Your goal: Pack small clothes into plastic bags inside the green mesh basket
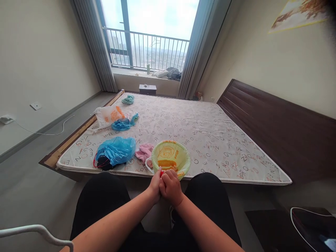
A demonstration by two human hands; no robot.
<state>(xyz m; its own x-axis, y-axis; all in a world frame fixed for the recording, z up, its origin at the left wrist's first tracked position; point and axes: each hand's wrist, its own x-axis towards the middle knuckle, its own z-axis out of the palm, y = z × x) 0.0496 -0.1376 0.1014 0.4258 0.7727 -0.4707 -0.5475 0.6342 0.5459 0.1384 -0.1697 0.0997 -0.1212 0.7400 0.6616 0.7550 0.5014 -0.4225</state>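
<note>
My left hand (154, 186) and my right hand (171, 185) are closed and pressed together in front of my knees. A small red thing (161, 172) peeks out between them; its kind is hidden by my fingers. Right behind my hands is a round bin (171, 154) lined with a yellow-green plastic bag with orange print. Pieces of something orange-brown seem to lie low inside it. A crumpled pink cloth (144, 152) is on the mattress to the left of the bin.
The lettered mattress (210, 140) lies on a dark wooden bed frame. On its left side are a blue plastic bag (117, 150) over something black, another blue bag (122, 124), a white-and-orange bag (109, 115) and a teal bundle (128, 99). A white cable (39, 229) crosses at lower left.
</note>
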